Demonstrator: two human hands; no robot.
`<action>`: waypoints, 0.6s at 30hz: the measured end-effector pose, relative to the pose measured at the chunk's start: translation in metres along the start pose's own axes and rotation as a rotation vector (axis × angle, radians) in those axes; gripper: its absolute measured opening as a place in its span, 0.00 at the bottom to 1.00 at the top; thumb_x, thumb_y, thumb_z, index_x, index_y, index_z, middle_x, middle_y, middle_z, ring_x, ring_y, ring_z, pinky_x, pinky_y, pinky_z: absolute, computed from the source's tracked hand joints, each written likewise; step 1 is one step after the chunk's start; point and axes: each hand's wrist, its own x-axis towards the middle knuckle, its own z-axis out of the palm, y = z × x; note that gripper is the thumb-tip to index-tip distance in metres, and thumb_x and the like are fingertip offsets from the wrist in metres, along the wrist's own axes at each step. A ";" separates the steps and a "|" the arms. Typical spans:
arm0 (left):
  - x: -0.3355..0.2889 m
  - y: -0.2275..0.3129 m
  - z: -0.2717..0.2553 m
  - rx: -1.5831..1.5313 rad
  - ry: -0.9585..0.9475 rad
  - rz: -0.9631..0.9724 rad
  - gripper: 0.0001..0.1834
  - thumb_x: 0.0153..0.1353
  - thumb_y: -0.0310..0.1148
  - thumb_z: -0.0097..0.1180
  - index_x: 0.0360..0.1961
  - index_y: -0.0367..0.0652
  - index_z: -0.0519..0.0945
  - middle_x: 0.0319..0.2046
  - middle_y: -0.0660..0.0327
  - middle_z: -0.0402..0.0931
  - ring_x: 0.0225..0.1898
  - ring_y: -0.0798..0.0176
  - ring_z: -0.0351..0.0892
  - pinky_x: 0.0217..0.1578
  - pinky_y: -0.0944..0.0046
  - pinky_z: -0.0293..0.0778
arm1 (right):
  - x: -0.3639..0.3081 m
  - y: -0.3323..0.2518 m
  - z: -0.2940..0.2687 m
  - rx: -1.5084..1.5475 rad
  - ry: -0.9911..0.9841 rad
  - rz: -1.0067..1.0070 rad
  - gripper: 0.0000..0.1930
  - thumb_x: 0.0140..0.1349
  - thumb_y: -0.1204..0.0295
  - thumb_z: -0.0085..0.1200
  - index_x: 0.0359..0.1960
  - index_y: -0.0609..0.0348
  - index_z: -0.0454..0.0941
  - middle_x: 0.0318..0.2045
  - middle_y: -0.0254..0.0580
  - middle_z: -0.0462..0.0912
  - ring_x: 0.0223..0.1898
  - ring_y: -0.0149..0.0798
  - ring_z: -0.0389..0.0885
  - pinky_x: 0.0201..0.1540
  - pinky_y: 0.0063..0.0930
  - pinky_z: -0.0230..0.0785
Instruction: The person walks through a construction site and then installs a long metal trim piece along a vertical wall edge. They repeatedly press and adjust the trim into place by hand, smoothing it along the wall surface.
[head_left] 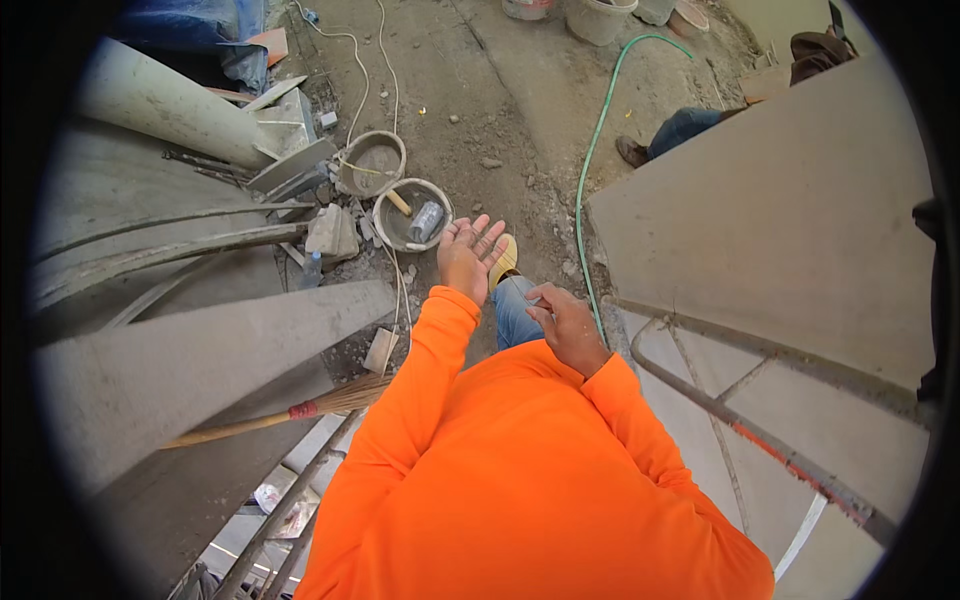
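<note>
My left hand (pixel 467 258) is stretched forward, palm up, with its fingers spread and nothing in it. Closer to my body, my right hand (pixel 572 327) is curled, thumb and fingertips drawn together; whatever it may pinch is too small to make out. Just left of my left hand stands a round bucket (pixel 381 222) with a dusty rim. Inside it lie a wooden handle (pixel 399 203) and a grey, shiny cylindrical thing (pixel 427 221). A second bucket (pixel 402 150) with grey residue touches it from behind. Neither hand touches the buckets.
A green hose (pixel 581 170) runs along the dirt on the right, near a person's leg (pixel 684 130). Large grey panels (pixel 760 220) flank me. Concrete rubble (pixel 333 233), a pale cable (pixel 396 90) and a straw broom (pixel 335 400) lie at left. Metal frame bars (pixel 700 395) stand beside me.
</note>
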 end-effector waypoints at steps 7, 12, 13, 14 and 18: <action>0.082 0.057 0.084 0.070 -0.088 -0.115 0.11 0.79 0.31 0.46 0.57 0.42 0.64 0.66 0.48 0.72 0.66 0.45 0.76 0.63 0.43 0.77 | 0.160 -0.014 -0.064 -0.084 -0.017 -0.021 0.06 0.69 0.73 0.58 0.45 0.57 0.80 0.33 0.53 0.84 0.38 0.58 0.83 0.42 0.49 0.75; 0.146 0.106 0.131 0.122 -0.054 -0.154 0.16 0.77 0.37 0.54 0.60 0.44 0.69 0.63 0.55 0.76 0.64 0.50 0.78 0.59 0.50 0.77 | 0.288 -0.023 -0.074 0.060 -0.021 0.029 0.05 0.68 0.76 0.57 0.44 0.61 0.82 0.35 0.52 0.88 0.36 0.52 0.88 0.41 0.39 0.79; 0.168 0.118 0.137 0.132 -0.040 -0.142 0.16 0.77 0.37 0.55 0.60 0.44 0.70 0.62 0.56 0.77 0.64 0.52 0.79 0.57 0.52 0.77 | 0.316 -0.023 -0.073 0.072 -0.039 0.028 0.06 0.68 0.75 0.57 0.44 0.60 0.81 0.35 0.51 0.88 0.36 0.55 0.88 0.41 0.42 0.79; 0.191 0.131 0.142 0.142 -0.033 -0.140 0.16 0.77 0.38 0.55 0.60 0.44 0.71 0.62 0.58 0.78 0.62 0.54 0.80 0.52 0.55 0.78 | 0.346 -0.022 -0.071 0.086 -0.051 0.012 0.06 0.68 0.74 0.56 0.45 0.59 0.80 0.34 0.51 0.88 0.37 0.58 0.88 0.41 0.45 0.79; 0.298 0.196 0.163 0.148 -0.069 -0.112 0.15 0.79 0.40 0.52 0.59 0.45 0.71 0.62 0.58 0.77 0.61 0.54 0.80 0.50 0.52 0.80 | 0.475 -0.027 -0.059 0.270 -0.091 0.043 0.05 0.69 0.75 0.57 0.42 0.59 0.81 0.29 0.44 0.89 0.33 0.45 0.90 0.38 0.38 0.80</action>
